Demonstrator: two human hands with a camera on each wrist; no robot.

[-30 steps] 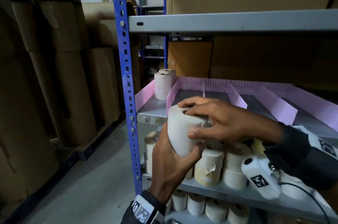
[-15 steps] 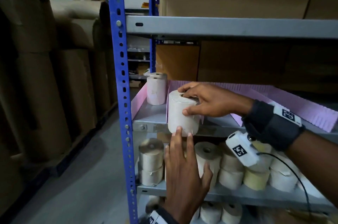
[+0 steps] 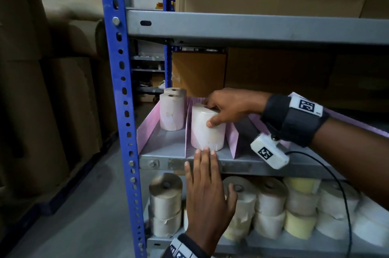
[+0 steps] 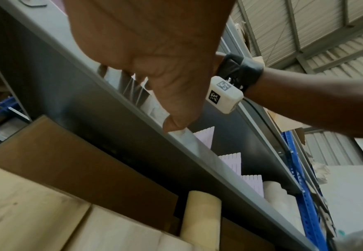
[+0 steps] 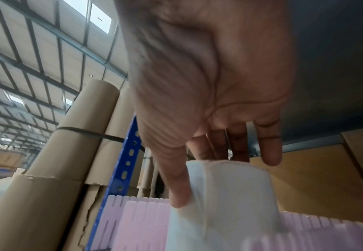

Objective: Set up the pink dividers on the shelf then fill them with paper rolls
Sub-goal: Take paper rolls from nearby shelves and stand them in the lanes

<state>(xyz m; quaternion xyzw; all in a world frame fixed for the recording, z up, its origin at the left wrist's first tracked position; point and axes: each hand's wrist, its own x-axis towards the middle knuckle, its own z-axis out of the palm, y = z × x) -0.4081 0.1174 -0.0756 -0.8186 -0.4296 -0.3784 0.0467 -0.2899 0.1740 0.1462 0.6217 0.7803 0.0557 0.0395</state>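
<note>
The grey shelf [image 3: 242,165] is fitted with pink dividers [image 3: 233,139]. Between two dividers near its front edge, a white paper roll [image 3: 207,131] is stood upright. The roll's top is gripped by the right hand [image 3: 227,108]; its base is touched by the left hand's [image 3: 207,201] straight fingertips [image 3: 205,151].

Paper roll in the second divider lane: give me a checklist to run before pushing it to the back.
1. Paper roll upright on the shelf: ok.
2. Roll sits between two pink dividers: ok.
3. Right hand holds the roll's top, thumb on its side: ok.
4. Left hand fingertips at the roll's base, fingers straight: ok.
5. Lane behind the roll free: cannot tell, hidden by roll and hand.
6. Two rolls in the first lane stand apart from this one: ok.
</note>
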